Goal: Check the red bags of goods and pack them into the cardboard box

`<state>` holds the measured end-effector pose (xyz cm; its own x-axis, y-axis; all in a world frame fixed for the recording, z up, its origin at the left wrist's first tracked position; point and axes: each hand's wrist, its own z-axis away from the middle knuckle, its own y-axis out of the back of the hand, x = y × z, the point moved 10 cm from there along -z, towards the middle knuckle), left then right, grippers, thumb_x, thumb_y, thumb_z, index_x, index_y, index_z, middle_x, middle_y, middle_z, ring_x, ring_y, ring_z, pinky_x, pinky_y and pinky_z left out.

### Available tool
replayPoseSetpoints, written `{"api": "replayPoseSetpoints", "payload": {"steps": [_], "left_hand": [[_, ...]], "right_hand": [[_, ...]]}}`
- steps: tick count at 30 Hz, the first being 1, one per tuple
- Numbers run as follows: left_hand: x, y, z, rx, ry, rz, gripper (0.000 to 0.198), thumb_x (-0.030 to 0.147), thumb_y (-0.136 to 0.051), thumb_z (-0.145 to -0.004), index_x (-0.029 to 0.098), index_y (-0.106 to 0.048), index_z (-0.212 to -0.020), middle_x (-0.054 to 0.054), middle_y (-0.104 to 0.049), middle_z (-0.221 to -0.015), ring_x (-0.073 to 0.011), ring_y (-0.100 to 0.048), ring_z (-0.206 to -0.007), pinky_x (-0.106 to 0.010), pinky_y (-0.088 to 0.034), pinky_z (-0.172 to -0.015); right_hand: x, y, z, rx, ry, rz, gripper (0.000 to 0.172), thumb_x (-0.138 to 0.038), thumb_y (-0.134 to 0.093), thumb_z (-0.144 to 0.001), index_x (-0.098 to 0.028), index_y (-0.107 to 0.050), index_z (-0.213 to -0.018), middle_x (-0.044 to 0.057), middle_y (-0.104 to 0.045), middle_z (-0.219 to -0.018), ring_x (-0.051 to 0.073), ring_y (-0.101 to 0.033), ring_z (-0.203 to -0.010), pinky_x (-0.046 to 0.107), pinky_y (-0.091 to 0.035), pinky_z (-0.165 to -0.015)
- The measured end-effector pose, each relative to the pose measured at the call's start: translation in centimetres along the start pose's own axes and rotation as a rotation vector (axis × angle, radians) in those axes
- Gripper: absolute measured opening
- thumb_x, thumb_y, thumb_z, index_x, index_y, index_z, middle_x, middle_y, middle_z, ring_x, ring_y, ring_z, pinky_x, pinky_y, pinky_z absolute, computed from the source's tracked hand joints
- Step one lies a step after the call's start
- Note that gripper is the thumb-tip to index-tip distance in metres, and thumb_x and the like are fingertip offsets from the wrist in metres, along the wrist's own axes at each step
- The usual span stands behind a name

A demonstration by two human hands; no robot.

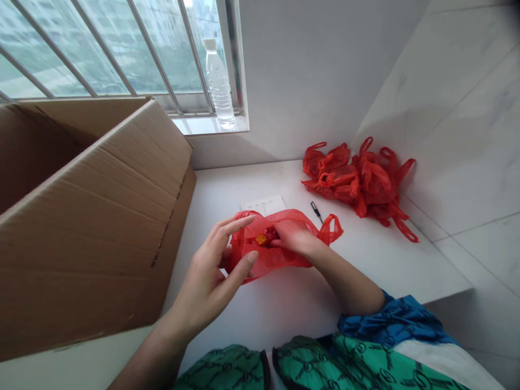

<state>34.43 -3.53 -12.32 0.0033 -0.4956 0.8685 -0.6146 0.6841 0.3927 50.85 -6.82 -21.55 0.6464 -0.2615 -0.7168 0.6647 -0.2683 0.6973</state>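
Left grip [209, 273] gapes at the red bag [276, 264]; right grip [296, 238], closure unclear, lies inside beside a packet [261, 239].

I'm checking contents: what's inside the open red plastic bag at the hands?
A red and yellow item and the right hand show inside the red plastic bag; anything beneath is covered.

Head-worn view, facing forward and down, tabletop [219, 189] near
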Motion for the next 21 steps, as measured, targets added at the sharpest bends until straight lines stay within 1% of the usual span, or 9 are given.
{"api": "replayPoseSetpoints", "payload": {"steps": [1, 3, 5, 6, 10, 13, 15, 18, 21], "left_hand": [[-0.1, 0.0, 0.0, 0.005, 0.005, 0.001, 0.049, 0.026, -0.066, -0.088, 0.032, -0.055, -0.135, -0.013, -0.049, -0.143, -0.0080, -0.061, -0.055, -0.022, -0.053, -0.042], [-0.2, 0.0, -0.1, 0.010, 0.010, 0.004, 0.049, 0.027, -0.067, -0.088, 0.032, -0.056, -0.135, -0.013, -0.049, -0.143, -0.0082, -0.062, -0.056, -0.022, -0.054, -0.043], [-0.2, -0.1, -0.1, 0.005, 0.006, 0.008, 0.049, 0.028, -0.066, -0.088, 0.032, -0.056, -0.136, -0.014, -0.047, -0.144, -0.0083, -0.063, -0.058, -0.022, -0.057, -0.046], [-0.3, -0.1, -0.2, 0.001, 0.003, 0.007, 0.049, 0.028, -0.065, -0.089, 0.032, -0.055, -0.136, -0.014, -0.045, -0.145, -0.0085, -0.063, -0.059, -0.022, -0.058, -0.047], [-0.2, -0.1, -0.2, 0.006, -0.019, -0.053, 0.049, 0.030, -0.065, -0.090, 0.032, -0.054, -0.137, -0.013, -0.043, -0.146, -0.0121, -0.066, -0.069, -0.022, -0.057, -0.051], [0.0, 0.2, -0.3, 0.030, -0.039, -0.108, 0.049, 0.030, -0.064, -0.090, 0.032, -0.054, -0.138, -0.012, -0.044, -0.146, -0.0178, -0.067, -0.088, -0.023, -0.058, -0.061], [0.2, 0.5, -0.4, 0.054, -0.056, -0.162, 0.049, 0.030, -0.065, -0.090, 0.032, -0.054, -0.138, -0.011, -0.045, -0.144, -0.0213, -0.064, -0.102, -0.025, -0.058, -0.070], [0.4, 0.8, -0.7, 0.085, -0.095, -0.259, 0.048, 0.029, -0.065, -0.090, 0.030, -0.054, -0.137, -0.011, -0.051, -0.134, -0.0258, -0.057, -0.119, -0.031, -0.055, -0.085], [-0.1, 0.5, -1.2, 0.064, -0.123, -0.322, 0.047, 0.031, -0.061, -0.093, 0.028, -0.052, -0.138, -0.009, -0.060, -0.108, -0.0276, -0.052, -0.126, -0.039, -0.050, -0.097]], "right_hand": [[0.3, -0.7, -0.2, -0.016, -0.045, -0.065, 0.026, -0.017, -0.044, -0.093, -0.021, -0.070, -0.088, 0.005, -0.072, -0.072, 0.017, -0.066, -0.059, 0.028, -0.048, -0.056], [1.7, -2.1, -0.5, -0.060, -0.219, -0.205, 0.039, -0.014, -0.031, -0.096, -0.020, -0.069, -0.090, 0.007, -0.074, -0.076, 0.017, -0.067, -0.058, 0.028, -0.050, -0.056], [3.0, -2.8, -0.4, -0.076, -0.358, -0.292, 0.040, -0.014, -0.029, -0.097, -0.020, -0.068, -0.087, 0.008, -0.074, -0.076, 0.017, -0.067, -0.056, 0.029, -0.050, -0.055], [3.2, -2.7, -0.4, -0.076, -0.369, -0.280, 0.037, -0.017, -0.032, -0.097, -0.021, -0.067, -0.084, 0.007, -0.073, -0.074, 0.017, -0.065, -0.055, 0.030, -0.049, -0.055], [2.0, -0.7, -0.5, -0.095, -0.133, -0.059, 0.014, -0.024, -0.056, -0.090, -0.023, -0.066, -0.080, 0.003, -0.069, -0.071, 0.018, -0.062, -0.059, 0.030, -0.045, -0.058], [0.6, 1.3, -0.2, -0.112, 0.021, 0.142, 0.010, -0.022, -0.057, -0.087, -0.022, -0.065, -0.082, 0.002, -0.068, -0.075, 0.017, -0.061, -0.065, 0.028, -0.040, -0.059], [-0.5, 2.9, 0.0, -0.087, 0.081, 0.196, 0.009, -0.022, -0.056, -0.087, -0.021, -0.063, -0.080, 0.001, -0.067, -0.074, 0.016, -0.060, -0.066, 0.026, -0.038, -0.060], [-1.6, 5.3, 0.2, -0.007, 0.121, 0.076, 0.009, -0.025, -0.058, -0.085, -0.020, -0.060, -0.078, 0.000, -0.067, -0.075, 0.015, -0.061, -0.069, 0.026, -0.040, -0.061], [-1.8, 6.4, 0.2, 0.017, 0.143, -0.168, 0.007, -0.026, -0.059, -0.086, -0.021, -0.060, -0.090, 0.000, -0.069, -0.082, 0.015, -0.065, -0.074, 0.026, -0.045, -0.064]]}}
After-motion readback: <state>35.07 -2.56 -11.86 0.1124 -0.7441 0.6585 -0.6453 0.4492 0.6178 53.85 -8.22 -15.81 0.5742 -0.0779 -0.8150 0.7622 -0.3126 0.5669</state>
